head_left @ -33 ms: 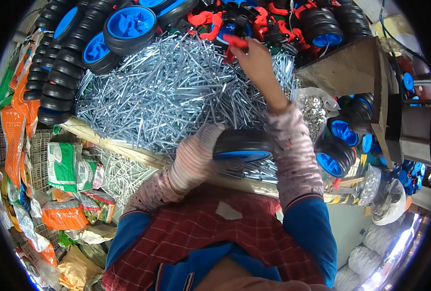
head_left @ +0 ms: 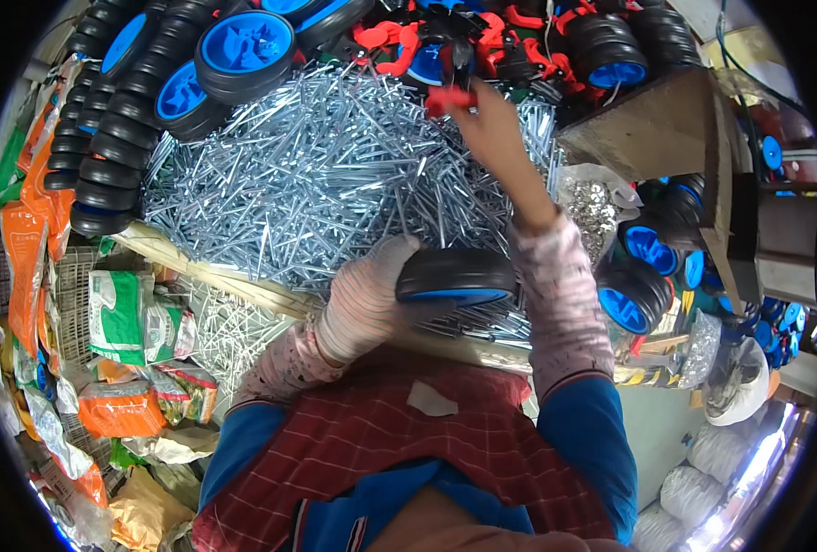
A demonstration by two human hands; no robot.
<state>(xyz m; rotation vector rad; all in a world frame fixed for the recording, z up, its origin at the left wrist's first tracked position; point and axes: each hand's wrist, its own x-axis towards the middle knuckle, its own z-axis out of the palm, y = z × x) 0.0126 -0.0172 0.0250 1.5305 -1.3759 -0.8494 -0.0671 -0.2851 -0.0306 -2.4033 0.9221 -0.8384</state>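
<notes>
Two hands show: the left hand (head_left: 372, 294), in one pale knit glove, grips one black wheel with a blue hub (head_left: 456, 278) near the centre; the right hand (head_left: 493, 129), bare, holds one red plastic piece (head_left: 447, 98) at twelve o'clock. The metal rods (head_left: 335, 175) in the one heap are too many to count. One column of black wheels (head_left: 91, 138) at ten o'clock holds about ten. At three o'clock about five blue-hubbed wheels (head_left: 637, 296) cluster.

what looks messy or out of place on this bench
The silver metal rods lie in a loose, criss-crossed heap, some sliding over the bench edge. Otherwise nothing looks damaged: the left hand holds a black wheel, the right hand a red part.
</notes>
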